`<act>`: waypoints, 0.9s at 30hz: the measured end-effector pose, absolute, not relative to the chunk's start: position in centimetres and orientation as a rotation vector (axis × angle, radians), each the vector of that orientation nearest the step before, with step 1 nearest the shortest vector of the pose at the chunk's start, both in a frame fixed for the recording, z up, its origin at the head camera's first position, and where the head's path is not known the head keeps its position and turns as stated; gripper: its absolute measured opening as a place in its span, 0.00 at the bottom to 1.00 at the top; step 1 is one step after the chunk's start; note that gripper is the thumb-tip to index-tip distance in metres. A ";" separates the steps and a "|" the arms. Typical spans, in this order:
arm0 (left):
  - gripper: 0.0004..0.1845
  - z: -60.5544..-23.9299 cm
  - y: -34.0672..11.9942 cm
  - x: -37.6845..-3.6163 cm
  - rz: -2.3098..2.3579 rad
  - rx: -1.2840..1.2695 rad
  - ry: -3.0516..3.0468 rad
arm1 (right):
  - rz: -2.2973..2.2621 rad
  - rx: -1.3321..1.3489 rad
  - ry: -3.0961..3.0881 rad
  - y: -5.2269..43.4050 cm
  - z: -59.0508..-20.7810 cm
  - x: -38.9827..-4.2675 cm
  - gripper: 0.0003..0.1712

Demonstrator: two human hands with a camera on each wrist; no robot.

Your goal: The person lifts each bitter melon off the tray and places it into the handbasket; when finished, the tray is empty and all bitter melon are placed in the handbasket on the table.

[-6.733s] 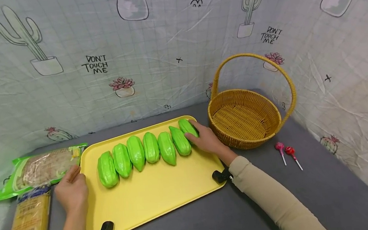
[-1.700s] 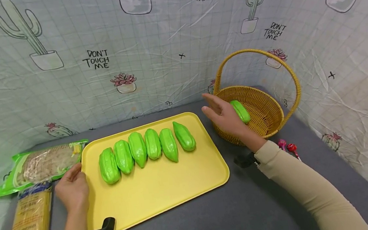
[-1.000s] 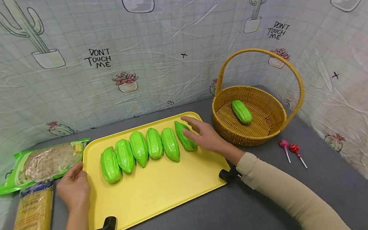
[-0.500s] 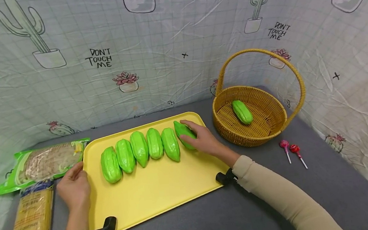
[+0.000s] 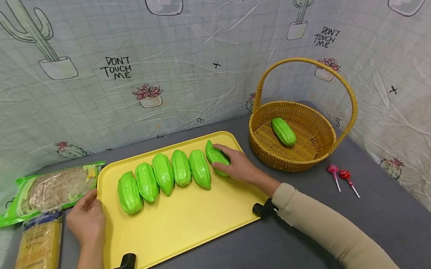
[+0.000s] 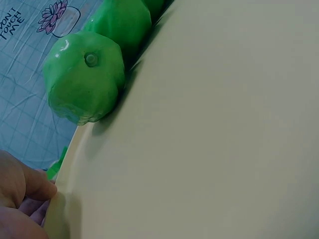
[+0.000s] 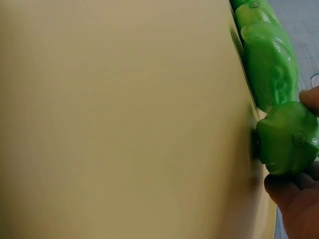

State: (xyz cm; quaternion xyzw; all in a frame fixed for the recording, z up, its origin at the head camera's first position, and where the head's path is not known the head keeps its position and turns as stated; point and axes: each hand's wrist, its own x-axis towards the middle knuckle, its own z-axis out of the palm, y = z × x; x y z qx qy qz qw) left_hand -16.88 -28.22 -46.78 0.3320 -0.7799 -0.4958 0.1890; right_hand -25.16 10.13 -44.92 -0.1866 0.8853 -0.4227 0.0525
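Note:
My left hand (image 5: 87,220) pinches the left rim of a yellow tray (image 5: 184,222); in the left wrist view the thumb (image 6: 41,185) lies on the edge. Toward the tray's far right, my right hand (image 5: 241,164) grips a bright green ridged gourd (image 5: 213,154), thumb on one side and fingers on the other. The right wrist view shows this gourd (image 7: 286,142) end-on between them, close over the tray. Several similar glossy gourds (image 5: 163,173) lie in a row to its left. One more gourd (image 5: 283,131) rests inside a wicker basket (image 5: 279,161).
The basket, with a tall arched handle (image 5: 353,101), stands right of the tray. Two lollipops (image 5: 344,174) lie in front of it. Left of the tray are a green-edged clear bag (image 5: 55,191) and a packet of yellow sticks (image 5: 38,261). A printed cloth hangs behind.
The rightmost gourd went from the tray into the basket. My right hand came back left from the basket and closed around another gourd, turning it slightly. My left hand stayed at the rim.

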 end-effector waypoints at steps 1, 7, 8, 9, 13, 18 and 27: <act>0.21 -46.8 -28.2 -16.9 -1.397 0.934 -2.192 | -1.283 -0.563 2.690 10.1 -44.9 -25.1 0.37; 0.21 -46.9 -28.3 -16.9 -1.410 0.935 -2.174 | -1.271 -0.555 2.680 10.1 -44.7 -25.1 0.37; 0.21 -46.9 -28.3 -16.9 -1.411 0.933 -2.170 | -1.266 -0.557 2.682 10.1 -44.7 -25.1 0.37; 0.21 -46.9 -28.3 -16.9 -1.409 0.932 -2.169 | -1.261 -0.559 2.686 10.1 -44.7 -25.1 0.37; 0.21 -47.0 -28.3 -16.9 -1.400 0.933 -2.169 | -1.242 -0.563 2.699 10.1 -44.7 -25.0 0.36; 0.21 -47.1 -28.3 -17.0 -1.389 0.944 -2.174 | -1.227 -0.563 2.705 10.1 -44.6 -24.9 0.36; 0.21 -47.2 -28.4 -17.0 -1.396 0.942 -2.196 | -1.242 -0.552 2.703 10.3 -44.5 -24.8 0.37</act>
